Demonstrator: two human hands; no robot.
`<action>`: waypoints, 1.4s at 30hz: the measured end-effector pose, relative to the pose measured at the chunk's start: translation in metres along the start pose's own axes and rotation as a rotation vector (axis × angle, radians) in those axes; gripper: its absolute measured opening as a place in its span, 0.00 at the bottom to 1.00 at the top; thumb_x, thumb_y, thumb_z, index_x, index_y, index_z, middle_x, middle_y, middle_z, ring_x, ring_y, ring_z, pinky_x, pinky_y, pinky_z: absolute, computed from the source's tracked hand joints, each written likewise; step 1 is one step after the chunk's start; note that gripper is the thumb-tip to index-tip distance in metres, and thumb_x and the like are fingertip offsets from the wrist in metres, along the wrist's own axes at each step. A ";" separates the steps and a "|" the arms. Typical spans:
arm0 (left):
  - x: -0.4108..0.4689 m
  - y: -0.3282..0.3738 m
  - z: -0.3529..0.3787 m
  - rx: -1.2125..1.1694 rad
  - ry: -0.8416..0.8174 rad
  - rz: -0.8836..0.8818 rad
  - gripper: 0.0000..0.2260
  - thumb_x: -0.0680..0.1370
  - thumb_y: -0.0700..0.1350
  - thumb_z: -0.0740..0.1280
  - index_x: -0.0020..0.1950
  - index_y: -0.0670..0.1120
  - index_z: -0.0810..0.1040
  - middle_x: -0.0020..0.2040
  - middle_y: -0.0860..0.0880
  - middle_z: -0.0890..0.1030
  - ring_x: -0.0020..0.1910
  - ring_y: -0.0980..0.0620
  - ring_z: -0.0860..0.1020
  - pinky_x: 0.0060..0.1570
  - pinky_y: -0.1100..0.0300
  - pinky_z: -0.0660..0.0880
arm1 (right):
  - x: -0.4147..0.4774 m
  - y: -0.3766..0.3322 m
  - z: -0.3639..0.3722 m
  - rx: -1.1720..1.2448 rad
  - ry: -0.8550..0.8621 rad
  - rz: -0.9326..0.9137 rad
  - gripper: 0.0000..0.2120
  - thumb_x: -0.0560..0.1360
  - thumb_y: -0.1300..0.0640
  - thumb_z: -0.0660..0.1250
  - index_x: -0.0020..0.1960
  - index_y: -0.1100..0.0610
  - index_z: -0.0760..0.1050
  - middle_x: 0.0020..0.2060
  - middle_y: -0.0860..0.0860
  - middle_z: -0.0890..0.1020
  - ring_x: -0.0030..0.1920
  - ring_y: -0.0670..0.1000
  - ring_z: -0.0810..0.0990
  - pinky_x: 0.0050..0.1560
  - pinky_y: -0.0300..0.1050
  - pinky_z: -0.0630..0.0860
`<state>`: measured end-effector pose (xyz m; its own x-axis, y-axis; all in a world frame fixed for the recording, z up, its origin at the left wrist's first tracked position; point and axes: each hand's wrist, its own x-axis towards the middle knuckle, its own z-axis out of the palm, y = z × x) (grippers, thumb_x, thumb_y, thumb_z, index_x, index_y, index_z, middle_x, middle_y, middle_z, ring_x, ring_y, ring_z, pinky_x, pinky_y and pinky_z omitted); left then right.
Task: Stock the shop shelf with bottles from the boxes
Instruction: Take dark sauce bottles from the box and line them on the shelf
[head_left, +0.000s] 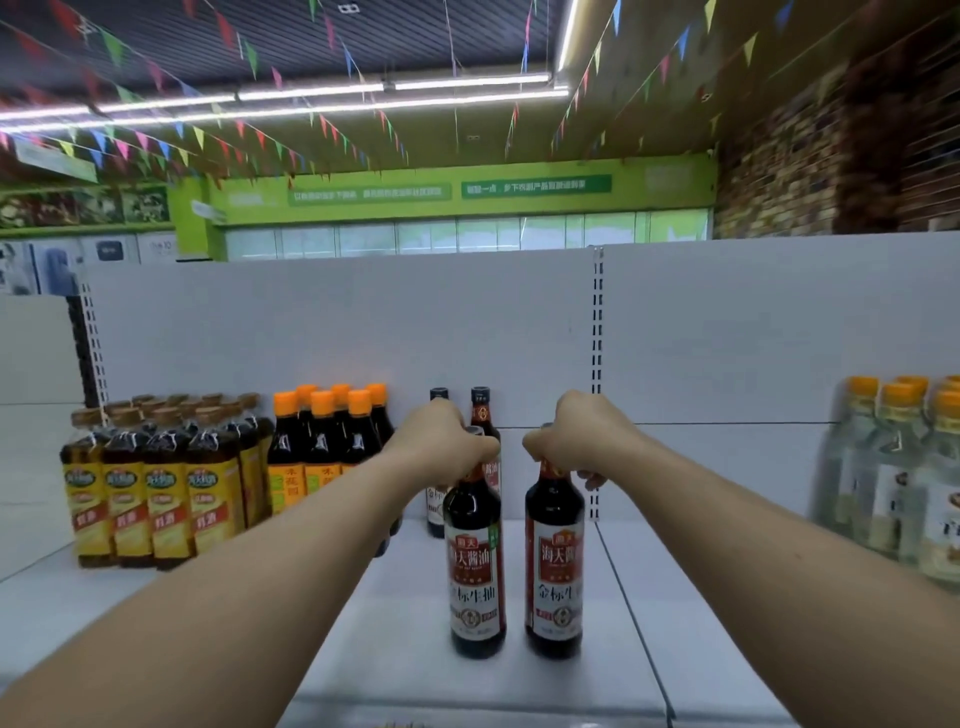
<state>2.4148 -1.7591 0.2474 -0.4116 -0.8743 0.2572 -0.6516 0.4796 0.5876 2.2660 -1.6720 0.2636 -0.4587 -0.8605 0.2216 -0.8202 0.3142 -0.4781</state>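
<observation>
My left hand (441, 441) grips the neck of a dark soy-sauce bottle (477, 566), red label reading 海天酱油, 金标生抽. My right hand (576, 441) grips its twin (555, 561) just beside. Both are upright toward the white metal shelf's (701, 623) front edge.

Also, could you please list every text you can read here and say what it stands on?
"海天酱油": left-hand bottle, upper label.
"金标生抽": same bottle, below.
"海天酱" and "金标生": right-hand bottle, cut off.
"料酒": yellow-labelled bottles.
Green wall signs, orange-capped bottles: too blurred.
</observation>
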 end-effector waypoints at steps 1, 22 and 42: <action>0.003 0.000 0.001 -0.002 0.001 0.000 0.12 0.75 0.49 0.72 0.37 0.45 0.75 0.30 0.47 0.76 0.28 0.49 0.74 0.32 0.56 0.72 | 0.002 0.001 0.000 -0.001 -0.001 -0.003 0.14 0.77 0.52 0.69 0.39 0.59 0.74 0.37 0.55 0.81 0.34 0.54 0.81 0.32 0.45 0.80; -0.055 -0.099 0.079 -0.226 -0.192 -0.058 0.26 0.69 0.53 0.82 0.62 0.56 0.75 0.56 0.58 0.81 0.52 0.59 0.81 0.50 0.63 0.78 | -0.033 0.089 0.073 0.320 -0.176 0.036 0.40 0.67 0.48 0.82 0.73 0.52 0.68 0.56 0.46 0.76 0.55 0.49 0.79 0.51 0.44 0.78; -0.027 -0.109 0.142 -0.305 -0.068 -0.077 0.22 0.74 0.51 0.78 0.67 0.53 0.79 0.57 0.60 0.84 0.53 0.61 0.81 0.55 0.65 0.77 | -0.024 0.125 0.132 0.528 0.069 -0.011 0.31 0.72 0.47 0.78 0.71 0.46 0.70 0.57 0.44 0.82 0.55 0.47 0.83 0.59 0.50 0.81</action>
<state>2.4063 -1.7772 0.0673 -0.4171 -0.8951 0.1573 -0.4658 0.3592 0.8087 2.2199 -1.6651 0.0864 -0.4870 -0.8287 0.2759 -0.5498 0.0454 -0.8340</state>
